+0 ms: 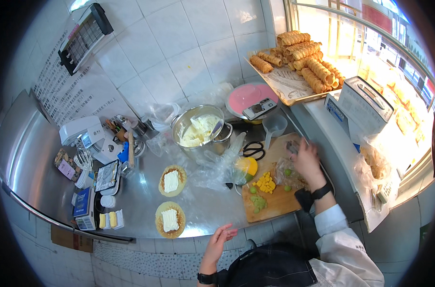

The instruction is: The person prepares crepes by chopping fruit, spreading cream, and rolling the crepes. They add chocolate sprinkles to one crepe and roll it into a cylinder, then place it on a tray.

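Note:
My right hand (306,159) is over the far right part of the wooden cutting board (275,205), with its fingers at a small greyish thing (292,147). The hand is blurred, and I cannot tell whether it grips that thing. On the board lie diced yellow fruit (265,183), chopped green fruit (259,204), a clear bag of green fruit (288,173) and a cut mango (246,167). My left hand (221,239) hovers before the table's front edge, fingers apart, holding nothing. Left of it lie two round pancakes (163,233), (178,171) topped with white cream blocks.
Behind the board stand a metal pot (198,148) of cream, black scissors (253,150) and a clear measuring jug (275,125). A tray of rolled pastries (301,93) sits at the back right. Crumpled plastic bags (217,167) lie mid-table; a whisk (83,160) and white scale stand left.

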Available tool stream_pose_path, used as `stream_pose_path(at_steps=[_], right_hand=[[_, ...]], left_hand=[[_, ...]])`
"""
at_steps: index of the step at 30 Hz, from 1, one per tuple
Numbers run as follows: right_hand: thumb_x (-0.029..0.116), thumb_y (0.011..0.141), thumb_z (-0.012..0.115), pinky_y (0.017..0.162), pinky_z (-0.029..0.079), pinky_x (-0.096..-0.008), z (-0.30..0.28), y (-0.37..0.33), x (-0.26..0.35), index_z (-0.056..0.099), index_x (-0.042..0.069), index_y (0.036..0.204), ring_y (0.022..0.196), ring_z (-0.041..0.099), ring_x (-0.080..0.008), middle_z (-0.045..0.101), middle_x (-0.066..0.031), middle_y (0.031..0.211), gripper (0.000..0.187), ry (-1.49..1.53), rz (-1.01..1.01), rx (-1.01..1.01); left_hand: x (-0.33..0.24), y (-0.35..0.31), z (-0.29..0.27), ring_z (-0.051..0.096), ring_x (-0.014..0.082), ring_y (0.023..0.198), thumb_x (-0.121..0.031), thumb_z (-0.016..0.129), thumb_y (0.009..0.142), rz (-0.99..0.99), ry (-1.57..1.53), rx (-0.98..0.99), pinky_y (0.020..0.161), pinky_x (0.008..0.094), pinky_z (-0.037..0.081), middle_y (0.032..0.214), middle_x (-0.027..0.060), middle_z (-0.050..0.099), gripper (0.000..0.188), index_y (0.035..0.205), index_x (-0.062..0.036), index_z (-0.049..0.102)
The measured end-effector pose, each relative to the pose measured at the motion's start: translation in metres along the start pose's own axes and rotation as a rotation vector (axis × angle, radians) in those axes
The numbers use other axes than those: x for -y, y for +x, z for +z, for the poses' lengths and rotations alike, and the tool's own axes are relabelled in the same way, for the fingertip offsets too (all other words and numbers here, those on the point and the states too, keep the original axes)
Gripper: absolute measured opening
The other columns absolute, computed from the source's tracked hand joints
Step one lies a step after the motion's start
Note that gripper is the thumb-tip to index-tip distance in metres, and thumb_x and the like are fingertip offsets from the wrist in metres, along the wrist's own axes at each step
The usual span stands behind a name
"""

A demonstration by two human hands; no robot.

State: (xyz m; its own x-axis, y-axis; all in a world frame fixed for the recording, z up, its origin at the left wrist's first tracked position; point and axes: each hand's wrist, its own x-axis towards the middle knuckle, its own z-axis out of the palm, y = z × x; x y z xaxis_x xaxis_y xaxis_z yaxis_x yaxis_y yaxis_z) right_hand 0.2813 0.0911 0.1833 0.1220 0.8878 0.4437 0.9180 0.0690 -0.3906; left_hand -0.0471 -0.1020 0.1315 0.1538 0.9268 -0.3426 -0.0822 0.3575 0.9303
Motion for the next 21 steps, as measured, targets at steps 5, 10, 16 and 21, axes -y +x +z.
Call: stream_pose_path(at_steps=[5, 10, 16, 21], right_hand=[[0.013, 0.079, 0.070, 0.101, 0.040, -0.0459, 0.084, -0.035, 0.051, 0.042, 0.002, 0.137, 0.113, 0.048, -0.0407, 0.054, -0.0225, 0.118, 0.066, 0.190, -0.142, 0.186], [0.013, 0.082, 0.070, 0.094, 0.042, -0.0442, 0.123, -0.009, 0.085, 0.060, 0.004, 0.115, 0.107, 0.051, -0.0360, 0.059, -0.0158, 0.108, 0.035, 0.316, -0.057, 0.052], [0.006, 0.079, 0.071, 0.079, 0.046, -0.0398, 0.031, -0.038, 0.105, 0.064, 0.006, 0.088, 0.092, 0.056, -0.0301, 0.060, -0.0105, 0.093, 0.012, 0.788, -0.213, -0.108], [0.002, 0.073, 0.074, 0.073, 0.047, -0.0376, -0.027, -0.065, 0.101, 0.066, 0.006, 0.090, 0.086, 0.057, -0.0277, 0.060, -0.0079, 0.091, 0.019, 0.660, -0.325, -0.211]], left_hand=[[-0.002, -0.006, 0.014, 0.061, 0.0237, 0.113, -0.022, 0.042, 0.105, -0.008, 0.015, -0.004, 0.098, 0.0345, 0.046, 0.123, 0.0168, 0.063, 0.037, 0.134, -0.0012, 0.050], [-0.038, 0.019, 0.050, 0.058, 0.0212, 0.117, -0.019, 0.048, 0.103, 0.194, 0.149, 0.109, 0.100, 0.0316, 0.045, 0.127, 0.0138, 0.061, 0.036, 0.133, 0.0005, 0.051], [-0.081, 0.026, 0.076, 0.051, 0.0206, 0.127, -0.013, 0.049, 0.101, 0.400, 0.163, 0.221, 0.105, 0.0322, 0.040, 0.139, 0.0133, 0.052, 0.040, 0.138, 0.0012, 0.047], [-0.086, 0.027, 0.081, 0.044, 0.0242, 0.134, -0.008, 0.051, 0.098, 0.496, 0.273, 0.271, 0.110, 0.0355, 0.036, 0.146, 0.0156, 0.044, 0.044, 0.141, 0.0010, 0.045]])
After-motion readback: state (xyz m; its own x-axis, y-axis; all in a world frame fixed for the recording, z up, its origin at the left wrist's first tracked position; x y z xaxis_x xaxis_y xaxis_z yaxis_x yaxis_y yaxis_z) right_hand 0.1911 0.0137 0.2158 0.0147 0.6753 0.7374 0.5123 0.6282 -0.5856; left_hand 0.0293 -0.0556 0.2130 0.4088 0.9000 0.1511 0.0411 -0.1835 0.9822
